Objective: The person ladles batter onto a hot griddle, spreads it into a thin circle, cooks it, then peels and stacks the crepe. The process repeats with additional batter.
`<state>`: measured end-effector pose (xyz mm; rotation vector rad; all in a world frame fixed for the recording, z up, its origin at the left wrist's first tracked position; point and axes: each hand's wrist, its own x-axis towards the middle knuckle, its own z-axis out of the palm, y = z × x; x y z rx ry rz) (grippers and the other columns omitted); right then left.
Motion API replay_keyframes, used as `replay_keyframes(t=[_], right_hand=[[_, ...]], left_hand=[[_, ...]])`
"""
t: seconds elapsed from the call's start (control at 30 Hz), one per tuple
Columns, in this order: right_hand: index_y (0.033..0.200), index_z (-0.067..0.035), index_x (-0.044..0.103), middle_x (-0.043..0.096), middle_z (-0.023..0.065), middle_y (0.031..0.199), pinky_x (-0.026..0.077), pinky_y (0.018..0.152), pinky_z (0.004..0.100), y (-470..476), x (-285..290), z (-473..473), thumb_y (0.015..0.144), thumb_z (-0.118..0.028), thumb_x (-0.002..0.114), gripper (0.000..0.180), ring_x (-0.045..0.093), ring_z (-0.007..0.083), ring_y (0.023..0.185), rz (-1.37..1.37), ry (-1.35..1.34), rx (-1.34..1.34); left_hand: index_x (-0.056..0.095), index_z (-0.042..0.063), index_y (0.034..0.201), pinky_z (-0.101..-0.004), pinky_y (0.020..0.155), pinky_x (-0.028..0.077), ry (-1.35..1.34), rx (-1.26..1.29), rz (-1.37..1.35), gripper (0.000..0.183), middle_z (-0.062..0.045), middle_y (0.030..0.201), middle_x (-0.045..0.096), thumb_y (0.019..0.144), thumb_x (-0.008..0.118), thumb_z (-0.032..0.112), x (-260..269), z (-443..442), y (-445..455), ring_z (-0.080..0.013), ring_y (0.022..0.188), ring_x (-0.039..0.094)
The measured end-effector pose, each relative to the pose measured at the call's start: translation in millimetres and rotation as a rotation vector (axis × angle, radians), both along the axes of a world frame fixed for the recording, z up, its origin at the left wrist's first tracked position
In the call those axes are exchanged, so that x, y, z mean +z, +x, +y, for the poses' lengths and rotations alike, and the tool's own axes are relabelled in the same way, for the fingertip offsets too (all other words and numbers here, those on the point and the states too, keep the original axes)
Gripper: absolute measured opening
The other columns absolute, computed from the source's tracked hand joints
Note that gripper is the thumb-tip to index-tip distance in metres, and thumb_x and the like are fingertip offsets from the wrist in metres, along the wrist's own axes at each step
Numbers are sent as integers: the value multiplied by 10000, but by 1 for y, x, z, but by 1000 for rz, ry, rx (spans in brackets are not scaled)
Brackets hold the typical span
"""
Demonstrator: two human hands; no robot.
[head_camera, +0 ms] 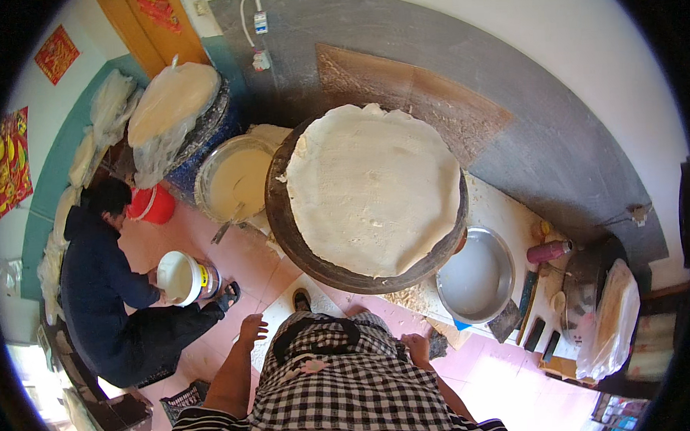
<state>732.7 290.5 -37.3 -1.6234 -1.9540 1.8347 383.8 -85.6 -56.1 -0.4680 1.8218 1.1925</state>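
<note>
A large, pale, thin flatbread (372,192) covers most of a dark round griddle (281,235) before me. Its edge is ragged, and one part curls at the lower right. My left hand (253,328) hangs beside my checked apron (351,392), with fingers apart and nothing in it. At the apron's other side is my right hand (416,348); its fingers are partly hidden against the cloth. Left of the griddle stands a basin of batter (238,176) with a handled tool (227,224) resting in it. A metal basin (509,267) of cloudy liquid sits to the right.
At left a seated person (96,281) holds a white bucket (196,277). Behind are a red bucket (153,204) and a blue drum (192,169) topped with plastic-wrapped flatbreads (173,102). A pink bottle (546,252) and a bagged stack (611,320) lie at right.
</note>
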Motion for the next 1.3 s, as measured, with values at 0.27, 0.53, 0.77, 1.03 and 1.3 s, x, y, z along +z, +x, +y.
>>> replay_keyframes(t=[0.27, 0.53, 0.77, 1.03, 1.3], right_hand=[[1070, -51, 594, 673, 150, 806, 366, 363, 249, 142, -111, 24, 904, -273, 484, 298, 656, 247, 574, 48, -317, -715], [1023, -107, 635, 666, 54, 862, 398, 514, 341, 191, -144, 46, 776, -488, 674, 456, 637, 195, 685, -85, -82, -860], [808, 15, 654, 649, 145, 793, 446, 735, 370, 142, -150, 109, 717, -451, 731, 481, 600, 249, 781, -306, 179, -835], [900, -9, 627, 657, 129, 762, 489, 422, 369, 119, -202, 153, 820, -362, 673, 365, 631, 210, 568, -187, -23, -1112], [933, 66, 589, 649, 173, 782, 531, 400, 373, 124, -165, 153, 833, -155, 631, 246, 657, 265, 536, -8, -162, -1191]], left_hand=[[562, 67, 1079, -398, 754, 489, 173, -740, 92, 315, -92, 1054, 608, 839, 642, 254, -17, 5, -13, -248, 949, 590], [624, -3, 1048, -340, 920, 417, 79, -737, -9, 332, -147, 1089, 620, 956, 453, 267, -52, -9, -57, -235, 1033, 573], [621, 2, 1067, -341, 922, 419, -155, -867, 141, 335, -141, 1104, 620, 957, 457, 272, -1, 102, -35, -235, 1043, 574], [618, 8, 1089, -342, 925, 423, -192, -910, 152, 339, -134, 1121, 619, 958, 462, 278, 24, 91, -18, -236, 1054, 575], [616, 14, 1111, -344, 927, 426, -186, -849, 159, 344, -127, 1139, 618, 959, 468, 284, 64, 4, 6, -236, 1066, 576]])
